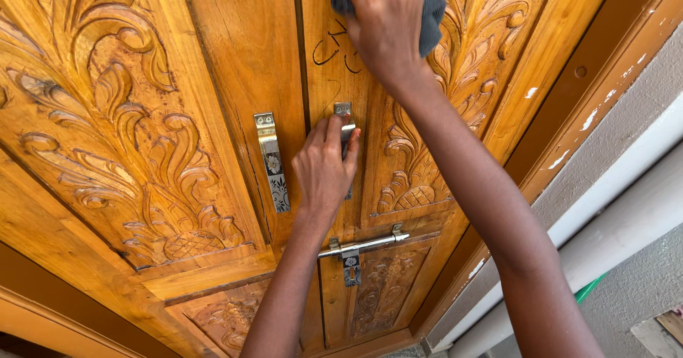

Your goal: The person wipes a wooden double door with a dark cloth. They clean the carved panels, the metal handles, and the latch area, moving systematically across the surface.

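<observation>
A carved wooden double door fills the head view, its right leaf (398,187) and left leaf (107,130) meeting at a centre seam. My left hand (324,169) grips the metal pull handle (344,112) on the right leaf, hiding most of it. Higher up, my right hand (384,23) presses a dark grey cloth (432,16) flat against the right leaf, beside dark marks drawn on the wood. Part of the cloth runs past the top edge of the view.
A matching metal handle (272,162) is fixed to the left leaf. A metal sliding bolt (363,245) sits below my left hand. The brown door frame (569,87) and a grey and white wall (626,180) run along the right.
</observation>
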